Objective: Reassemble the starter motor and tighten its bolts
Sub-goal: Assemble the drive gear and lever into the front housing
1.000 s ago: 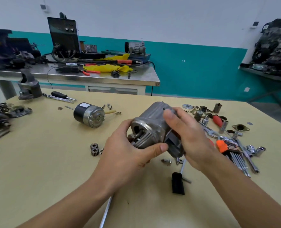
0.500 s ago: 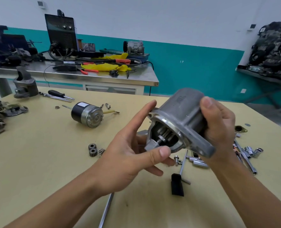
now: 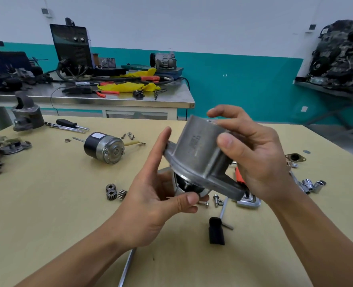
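Repair workshop, welding machine (image 3: 72,46) on steel bench (image 3: 171,100), engine (image 3: 341,56), scattered sockets (image 3: 314,185)

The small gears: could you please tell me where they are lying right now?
In the head view, the gears lie on the table just left of the left hand, nearer the person than the motor.

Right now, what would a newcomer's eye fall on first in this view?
The grey motor housing, held up at centre, is gripped by the right hand, and the left hand rests against its lower left edge. Next comes the black-and-silver motor lying on its side on the tan table to the left, with the small gears nearer the camera.
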Available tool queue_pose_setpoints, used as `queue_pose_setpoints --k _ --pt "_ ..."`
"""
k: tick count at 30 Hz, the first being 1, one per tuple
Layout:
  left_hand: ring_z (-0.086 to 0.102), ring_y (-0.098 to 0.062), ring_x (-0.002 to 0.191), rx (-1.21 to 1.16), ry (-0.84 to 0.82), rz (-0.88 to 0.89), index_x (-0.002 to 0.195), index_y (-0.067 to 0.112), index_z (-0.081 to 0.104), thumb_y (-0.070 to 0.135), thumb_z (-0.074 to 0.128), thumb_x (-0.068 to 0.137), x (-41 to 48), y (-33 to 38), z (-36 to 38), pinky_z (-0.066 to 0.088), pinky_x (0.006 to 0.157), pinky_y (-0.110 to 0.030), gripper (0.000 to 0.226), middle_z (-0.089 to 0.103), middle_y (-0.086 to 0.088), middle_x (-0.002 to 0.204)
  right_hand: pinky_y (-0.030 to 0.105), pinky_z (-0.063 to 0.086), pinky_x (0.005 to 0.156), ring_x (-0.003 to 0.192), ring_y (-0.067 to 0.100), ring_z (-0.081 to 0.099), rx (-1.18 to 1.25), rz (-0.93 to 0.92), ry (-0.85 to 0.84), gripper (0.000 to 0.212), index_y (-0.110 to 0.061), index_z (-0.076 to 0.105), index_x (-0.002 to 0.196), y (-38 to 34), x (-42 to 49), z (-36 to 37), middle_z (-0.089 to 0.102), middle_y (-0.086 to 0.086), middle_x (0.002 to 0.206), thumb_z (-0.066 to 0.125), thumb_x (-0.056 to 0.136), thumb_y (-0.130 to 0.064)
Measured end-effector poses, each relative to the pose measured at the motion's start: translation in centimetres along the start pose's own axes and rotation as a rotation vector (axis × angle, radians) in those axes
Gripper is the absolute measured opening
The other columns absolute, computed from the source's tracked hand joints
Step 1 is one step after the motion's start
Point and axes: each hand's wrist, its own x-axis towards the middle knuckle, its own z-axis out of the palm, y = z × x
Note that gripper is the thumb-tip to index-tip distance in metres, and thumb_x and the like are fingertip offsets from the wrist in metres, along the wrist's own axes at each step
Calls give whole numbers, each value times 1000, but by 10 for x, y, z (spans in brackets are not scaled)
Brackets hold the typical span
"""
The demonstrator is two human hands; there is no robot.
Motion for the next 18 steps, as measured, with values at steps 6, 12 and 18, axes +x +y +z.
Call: queue_pose_setpoints --k 6,12,18 --pt "73 -40 99 5 13 32 144 68 21 22 88 75 1 -3 3 60 73 -33 107 71 -15 121 28 52 89 118 15 58 22 57 33 27 -17 68 109 1 -2 3 59 6 124 53 92 -31" --pt "74 -39 95 61 71 53 146 68 15 29 90 73 2 -6 4 60 71 -34 111 75 -13 114 29 52 85 102 7 59 -16 212 27 26 -31 63 114 4 -2 7 65 -11 108 48 96 -42" --pt "72 -42 88 90 116 10 144 67 20 24 88 70 0 -9 9 60 68 -32 109 76 -11 105 16 47 74 87 0 59 -205 241 19 34 -27 64 108 6 -1 8 65 -13 93 35 99 -43"
